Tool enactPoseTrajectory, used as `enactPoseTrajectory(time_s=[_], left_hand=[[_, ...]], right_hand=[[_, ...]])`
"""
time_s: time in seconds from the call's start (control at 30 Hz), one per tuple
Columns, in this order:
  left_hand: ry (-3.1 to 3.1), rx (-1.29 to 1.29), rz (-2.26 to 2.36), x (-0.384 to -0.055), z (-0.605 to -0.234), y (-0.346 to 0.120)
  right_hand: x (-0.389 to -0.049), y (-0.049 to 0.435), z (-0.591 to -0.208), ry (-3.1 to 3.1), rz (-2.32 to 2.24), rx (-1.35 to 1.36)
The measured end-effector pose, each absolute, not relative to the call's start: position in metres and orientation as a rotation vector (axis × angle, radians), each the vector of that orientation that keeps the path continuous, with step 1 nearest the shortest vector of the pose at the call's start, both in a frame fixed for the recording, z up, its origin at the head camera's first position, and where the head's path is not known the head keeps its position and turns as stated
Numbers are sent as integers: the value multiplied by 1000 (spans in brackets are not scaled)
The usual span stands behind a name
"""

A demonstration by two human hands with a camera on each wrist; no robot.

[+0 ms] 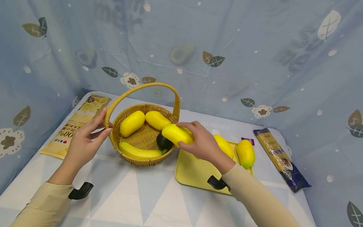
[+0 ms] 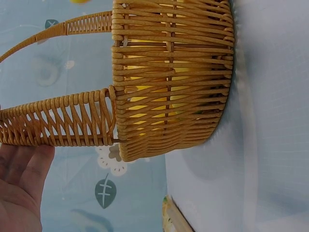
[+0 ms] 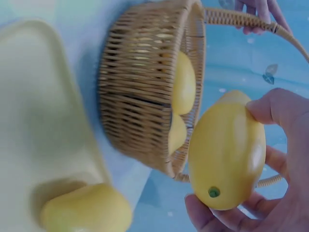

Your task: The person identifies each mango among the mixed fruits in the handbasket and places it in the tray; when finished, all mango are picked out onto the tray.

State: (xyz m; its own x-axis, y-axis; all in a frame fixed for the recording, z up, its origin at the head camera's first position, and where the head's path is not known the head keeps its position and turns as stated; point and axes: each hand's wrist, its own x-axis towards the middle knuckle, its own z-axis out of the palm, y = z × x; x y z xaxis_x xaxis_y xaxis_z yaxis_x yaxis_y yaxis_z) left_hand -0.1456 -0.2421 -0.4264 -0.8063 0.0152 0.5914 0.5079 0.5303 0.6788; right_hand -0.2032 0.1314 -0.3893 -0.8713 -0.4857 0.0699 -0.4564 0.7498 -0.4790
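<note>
A yellow mango (image 1: 177, 134) is in my right hand (image 1: 203, 143), gripped between thumb and fingers over the right rim of a wicker basket (image 1: 143, 162). In the right wrist view, the mango (image 3: 227, 154) shows a green stem spot. My left hand (image 1: 86, 138) holds the left foot of the basket's arched handle (image 1: 107, 117); in the left wrist view, the fingers lie against the woven handle (image 2: 58, 121). Inside the basket are two mangoes (image 1: 132, 123), a banana (image 1: 139, 151) and a dark round fruit (image 1: 163, 142), partly hidden by the held mango.
Right of the basket, a yellow tray (image 1: 193, 174) bears two mangoes (image 1: 245, 154). A blue-and-gold packet (image 1: 281, 159) lies farther right, a small purple wrapper (image 1: 247, 140) behind the tray. A yellow pasta bag (image 1: 69, 130) is at left. Patterned curtains (image 1: 186, 40) surround the table.
</note>
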Motion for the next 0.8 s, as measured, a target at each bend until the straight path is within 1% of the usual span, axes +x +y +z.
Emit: enactPoseTrajectory(time_s=[0.23,0.43,0.6,0.8], left_hand=[[-2259,-412,-1239,-146,-427,-243],[-2265,-402,-1231,-145,-427,-243],[-2265,-398,-1234,-145,-426,-243],[-2263,-396,-1231,-146,-426,-241]], right_hand=[[-177,166,-405,2937,-788,-667],[-160,186,-425,2965,-791,-534],[-152,192,-450,2921,-768,-430],[-145,189,-469,2875,-727,-415]])
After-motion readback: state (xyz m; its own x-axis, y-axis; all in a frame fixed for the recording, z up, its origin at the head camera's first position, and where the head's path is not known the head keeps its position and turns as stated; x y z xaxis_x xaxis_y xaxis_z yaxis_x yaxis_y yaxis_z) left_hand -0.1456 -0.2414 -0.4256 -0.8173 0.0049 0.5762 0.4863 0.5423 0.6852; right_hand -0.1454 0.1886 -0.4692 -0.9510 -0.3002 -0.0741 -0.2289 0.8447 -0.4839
